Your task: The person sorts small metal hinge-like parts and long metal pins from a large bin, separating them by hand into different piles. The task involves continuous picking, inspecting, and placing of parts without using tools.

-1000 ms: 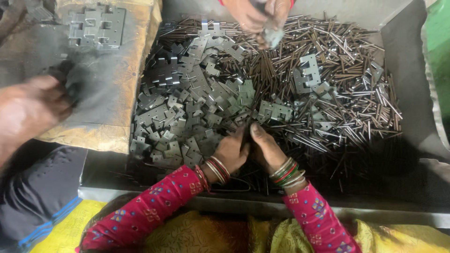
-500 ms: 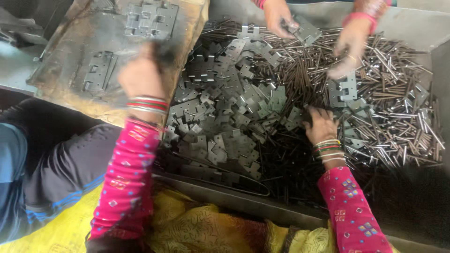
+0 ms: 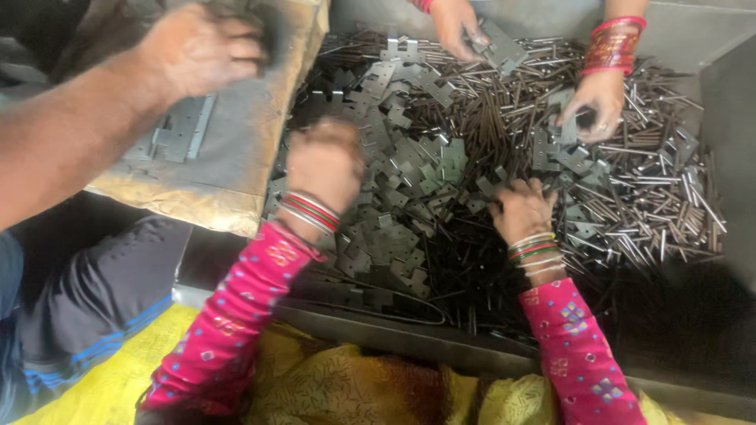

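your left hand (image 3: pixel 324 161) is hovering blurred over the heap of flat grey stamped metal plates (image 3: pixel 394 181), fingers curled in; whether it is gripping a plate i cannot tell. your right hand (image 3: pixel 521 208) is pressing down, fingers spread narrow, where the notched plates are meeting the thin dark steel pins (image 3: pixel 630 205). both piles are lying in the grey metal tray (image 3: pixel 709 47). across from you, another person's hands (image 3: pixel 598 102) are picking at plates, and a bare arm (image 3: pixel 94 118) is reaching over the worn brown board (image 3: pixel 236 165).
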